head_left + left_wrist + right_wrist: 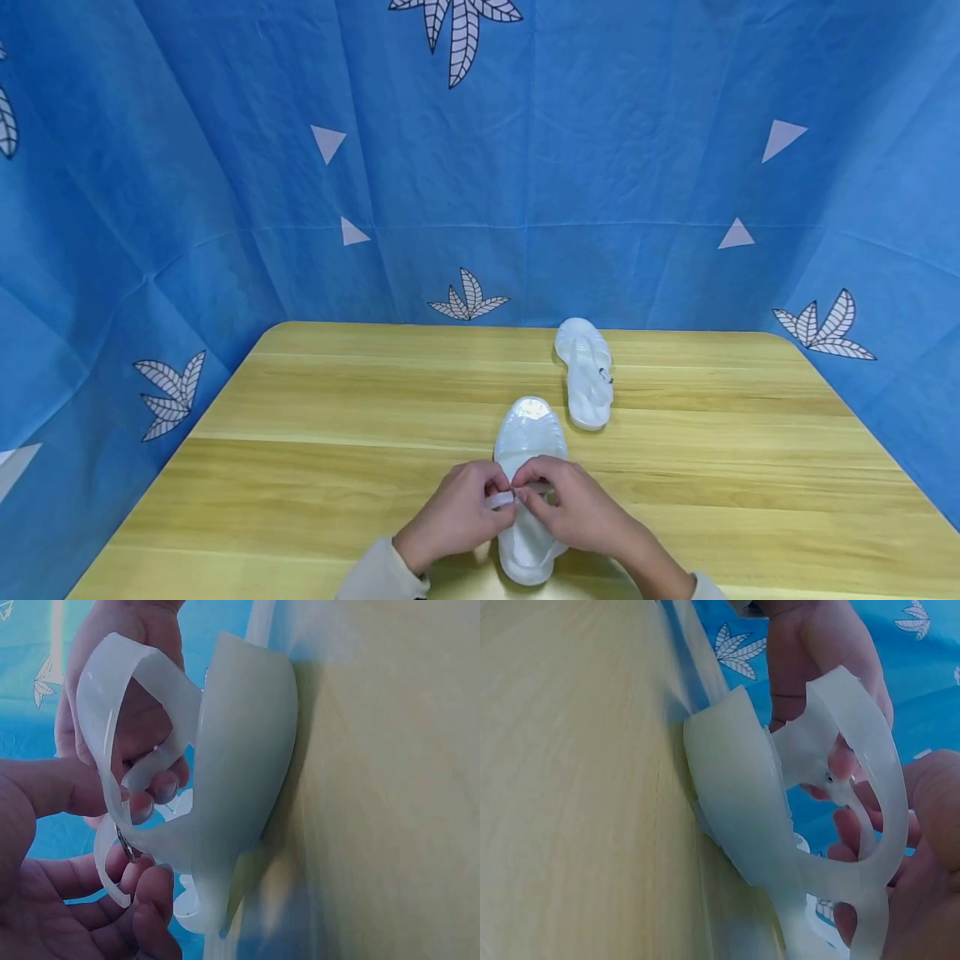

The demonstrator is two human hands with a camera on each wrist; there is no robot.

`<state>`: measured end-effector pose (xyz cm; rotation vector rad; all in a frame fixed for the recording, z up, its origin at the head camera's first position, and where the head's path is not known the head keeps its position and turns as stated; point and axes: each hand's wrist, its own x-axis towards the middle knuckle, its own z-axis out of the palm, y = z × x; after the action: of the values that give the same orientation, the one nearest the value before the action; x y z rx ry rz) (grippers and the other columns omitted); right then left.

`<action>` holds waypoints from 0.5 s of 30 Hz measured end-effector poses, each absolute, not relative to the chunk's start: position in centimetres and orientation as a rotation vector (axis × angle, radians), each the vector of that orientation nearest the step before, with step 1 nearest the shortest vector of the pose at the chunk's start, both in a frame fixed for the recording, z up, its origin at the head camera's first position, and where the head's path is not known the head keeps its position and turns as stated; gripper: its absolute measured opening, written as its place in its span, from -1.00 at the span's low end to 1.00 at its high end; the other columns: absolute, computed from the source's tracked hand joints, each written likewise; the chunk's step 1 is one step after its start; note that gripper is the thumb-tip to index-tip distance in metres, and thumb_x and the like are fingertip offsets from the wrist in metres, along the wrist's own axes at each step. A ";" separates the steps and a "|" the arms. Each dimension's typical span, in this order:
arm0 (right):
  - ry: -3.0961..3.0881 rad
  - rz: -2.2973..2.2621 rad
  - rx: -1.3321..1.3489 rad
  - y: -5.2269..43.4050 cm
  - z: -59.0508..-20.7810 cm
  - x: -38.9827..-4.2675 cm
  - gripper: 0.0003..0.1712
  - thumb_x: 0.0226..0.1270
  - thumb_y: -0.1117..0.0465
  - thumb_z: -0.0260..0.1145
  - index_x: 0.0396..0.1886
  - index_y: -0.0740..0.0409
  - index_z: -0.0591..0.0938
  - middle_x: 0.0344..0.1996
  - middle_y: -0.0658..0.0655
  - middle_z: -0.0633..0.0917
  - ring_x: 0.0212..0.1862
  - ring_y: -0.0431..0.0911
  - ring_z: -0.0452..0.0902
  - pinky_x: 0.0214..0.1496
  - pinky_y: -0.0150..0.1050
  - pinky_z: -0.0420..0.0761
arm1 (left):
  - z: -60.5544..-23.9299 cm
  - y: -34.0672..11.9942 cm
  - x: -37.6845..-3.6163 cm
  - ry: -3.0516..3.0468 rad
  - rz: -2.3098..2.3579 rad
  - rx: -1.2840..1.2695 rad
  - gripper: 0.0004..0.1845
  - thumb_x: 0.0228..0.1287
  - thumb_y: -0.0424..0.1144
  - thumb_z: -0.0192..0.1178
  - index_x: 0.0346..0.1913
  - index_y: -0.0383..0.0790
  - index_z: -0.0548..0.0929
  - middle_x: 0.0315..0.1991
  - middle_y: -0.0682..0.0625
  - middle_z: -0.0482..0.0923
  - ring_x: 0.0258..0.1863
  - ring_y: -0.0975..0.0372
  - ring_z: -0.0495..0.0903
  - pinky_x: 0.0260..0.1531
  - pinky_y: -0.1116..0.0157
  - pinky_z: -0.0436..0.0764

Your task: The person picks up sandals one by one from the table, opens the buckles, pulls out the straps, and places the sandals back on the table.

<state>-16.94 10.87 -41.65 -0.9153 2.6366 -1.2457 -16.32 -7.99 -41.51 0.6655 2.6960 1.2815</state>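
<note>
While the head view alone shows the yellow wooden table (300, 433) and a second translucent white jelly sandal (584, 372) lying apart, the near translucent white jelly sandal (527, 483) rests at the front edge, its ankle strap (105, 712) pinched by left hand (455, 515) and right hand (577, 508), the small metal buckle (122, 841) visible only in the wrist views.

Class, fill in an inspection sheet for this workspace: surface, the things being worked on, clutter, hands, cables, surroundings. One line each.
Surface: wooden table with light yellow grain, rounded far corners.
Things in hand: near white sandal lies flat on the table, toe pointing away; its strap is pinched over the middle of the shoe.
Clutter: second white sandal lies farther back, apart from the first.
Hands: left hand and right hand both pinch the strap, fingertips meeting.
Cables: nothing seen.
Surroundings: blue cloth backdrop with leaf and triangle prints on three sides.
</note>
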 end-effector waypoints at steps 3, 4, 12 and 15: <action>2.568 -1.291 -0.888 11.0 -41.6 -17.0 -0.93 0.32 0.24 0.22 -0.26 0.03 0.61 -0.24 -0.10 0.65 -0.10 -0.21 0.55 -0.04 -0.28 0.55 | -41.5 -8.1 -16.4 2.671 1.289 0.667 -0.94 -0.09 -0.34 0.24 -0.52 -0.17 0.55 -0.60 0.18 0.42 -0.61 0.44 0.36 -0.57 0.47 0.41; 2.544 -1.308 -0.880 11.0 -41.6 -17.0 -0.94 0.32 0.23 0.21 -0.26 0.03 0.60 -0.25 -0.10 0.64 -0.12 -0.21 0.53 -0.05 -0.30 0.55 | -41.5 -8.1 -16.4 2.664 1.289 0.671 -0.94 -0.09 -0.34 0.24 -0.50 -0.17 0.56 -0.59 0.18 0.42 -0.60 0.43 0.36 -0.56 0.47 0.41; 2.381 -1.431 -0.822 11.3 -41.8 -17.2 -0.94 0.28 0.23 0.26 -0.31 0.14 0.56 -0.48 -0.05 0.48 -0.38 -0.28 0.35 -0.34 -0.40 0.42 | -41.6 -8.2 -16.5 2.627 1.302 0.696 -0.91 -0.09 -0.37 0.26 -0.48 -0.19 0.56 -0.57 0.15 0.44 -0.58 0.43 0.37 -0.54 0.46 0.43; 2.365 -1.453 -0.819 11.3 -41.9 -17.2 -0.91 0.28 0.23 0.27 -0.31 0.16 0.56 -0.49 -0.05 0.46 -0.41 -0.29 0.33 -0.39 -0.41 0.40 | -41.7 -8.2 -16.5 2.621 1.305 0.700 -0.92 -0.08 -0.36 0.27 -0.47 -0.20 0.56 -0.56 0.15 0.45 -0.57 0.43 0.37 -0.53 0.46 0.43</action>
<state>-17.22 11.25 -41.87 -0.8190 2.3654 -1.4535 -16.55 -8.24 -41.67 0.7001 2.6210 1.3046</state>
